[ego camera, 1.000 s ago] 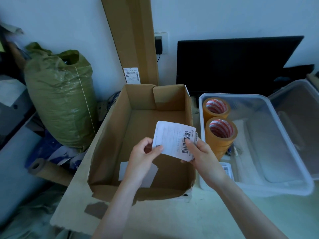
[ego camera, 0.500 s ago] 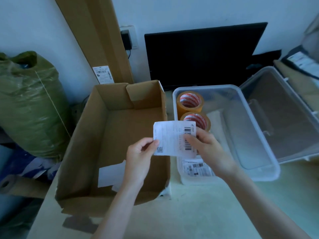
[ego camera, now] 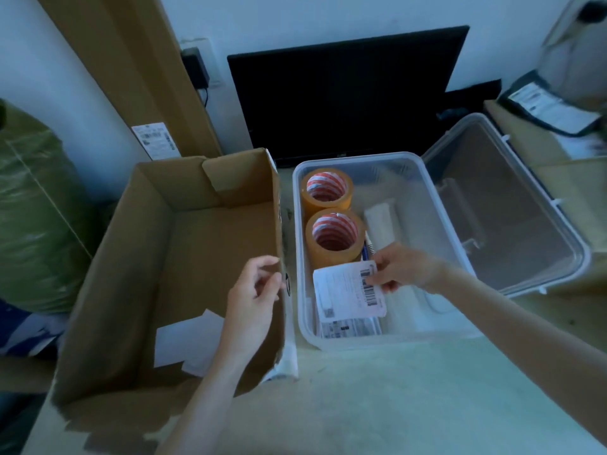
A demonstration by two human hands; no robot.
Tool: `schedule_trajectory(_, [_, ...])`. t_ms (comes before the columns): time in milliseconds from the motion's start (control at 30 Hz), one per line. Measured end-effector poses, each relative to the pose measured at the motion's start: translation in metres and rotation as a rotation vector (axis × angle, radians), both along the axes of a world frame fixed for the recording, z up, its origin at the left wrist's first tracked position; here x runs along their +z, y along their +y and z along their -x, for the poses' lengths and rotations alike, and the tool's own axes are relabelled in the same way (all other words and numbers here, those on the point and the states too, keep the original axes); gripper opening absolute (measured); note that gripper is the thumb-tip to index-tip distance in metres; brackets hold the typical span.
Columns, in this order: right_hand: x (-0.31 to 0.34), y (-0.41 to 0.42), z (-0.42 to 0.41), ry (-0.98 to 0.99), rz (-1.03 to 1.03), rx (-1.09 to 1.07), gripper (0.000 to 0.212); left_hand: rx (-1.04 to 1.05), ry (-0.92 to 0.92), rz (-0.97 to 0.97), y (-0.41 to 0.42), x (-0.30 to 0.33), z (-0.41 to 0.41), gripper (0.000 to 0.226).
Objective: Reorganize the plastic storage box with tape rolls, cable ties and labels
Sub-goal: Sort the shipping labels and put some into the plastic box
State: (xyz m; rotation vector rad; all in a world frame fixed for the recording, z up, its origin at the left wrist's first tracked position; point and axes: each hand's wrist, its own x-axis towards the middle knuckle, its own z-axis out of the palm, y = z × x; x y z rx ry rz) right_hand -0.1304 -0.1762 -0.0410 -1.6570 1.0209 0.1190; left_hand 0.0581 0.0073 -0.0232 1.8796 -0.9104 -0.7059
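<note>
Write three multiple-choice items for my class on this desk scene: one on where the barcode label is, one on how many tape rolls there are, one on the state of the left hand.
1. Where is the barcode label?
A. In the cardboard box
B. Over the near end of the plastic storage box
C. On the lid

2. How many tape rolls stand in the plastic storage box?
A. One
B. Two
C. Four

3. What is the left hand doing?
A. Pinching the label
B. Lifting a tape roll
C. Holding nothing, fingers loosely curled

Key: 1 B, the right hand pinches the label just in front of the near tape roll. 2 B, a far tape roll stands behind the near one. 3 C, its grip is empty by the cardboard box wall.
</note>
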Motion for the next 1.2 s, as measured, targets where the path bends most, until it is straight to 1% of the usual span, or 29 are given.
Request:
schedule_trajectory(100, [-0.022, -0.004, -0.008, 0.139, -0.067, 0.092, 0.010, 0.026, 0.013, -0.022, 0.000, -0.004, -0.002, 0.020])
schedule_trajectory(233, [-0.044, -0.005, -0.023, 0.302, -0.002, 0.152, 0.008, 0.056, 0.019, -0.043, 0.003, -0.010, -0.006, 0.020])
schedule_trajectory(300, [-0.053, -0.004, -0.026, 0.364, 0.014, 0.178, 0.014, 0.067, 0.030, -0.055, 0.005, -0.013, -0.008, 0.020])
schedule_trajectory(367, [-0.059, -0.001, -0.026, 0.414, 0.007, 0.215, 0.025, 0.055, 0.030, -0.066, 0.009, -0.016, -0.010, 0.017])
schedule_trajectory(467, [-0.058, 0.001, -0.024, 0.442, 0.021, 0.264, 0.038, 0.029, 0.025, -0.079, 0.013, -0.019, -0.014, 0.018])
schedule_trajectory(533, [-0.055, 0.001, -0.023, 0.430, 0.043, 0.286, 0.041, 0.018, 0.034, -0.091, 0.014, -0.020, -0.015, 0.019])
schedule_trajectory(600, [-0.050, 0.001, -0.023, 0.405, 0.075, 0.315, 0.039, 0.007, 0.037, -0.099, 0.016, -0.021, -0.015, 0.019])
schedule_trajectory(733, [-0.034, 0.000, -0.020, 0.317, 0.154, 0.293, 0.037, -0.013, 0.033, -0.095, 0.017, -0.022, -0.017, 0.020])
schedule_trajectory(800, [-0.024, 0.001, -0.017, 0.221, 0.201, 0.233, 0.030, -0.022, 0.033, -0.089, 0.019, -0.021, -0.019, 0.020])
schedule_trajectory(867, [-0.014, 0.006, -0.014, 0.061, 0.163, 0.108, 0.022, -0.023, 0.030, -0.081, 0.020, -0.021, -0.023, 0.019])
schedule_trajectory(967, [0.007, 0.019, -0.015, -0.168, 0.066, -0.058, 0.017, -0.025, 0.002, -0.065, 0.023, -0.019, -0.031, 0.018])
schedule_trajectory(1067, [0.029, 0.034, -0.024, -0.360, 0.022, -0.140, 0.012, -0.030, -0.033, -0.049, 0.025, -0.015, -0.041, 0.019])
schedule_trajectory(1200, [0.047, 0.053, -0.044, -0.568, -0.011, -0.267, 0.012, -0.023, -0.095, -0.044, 0.031, -0.008, -0.059, 0.017])
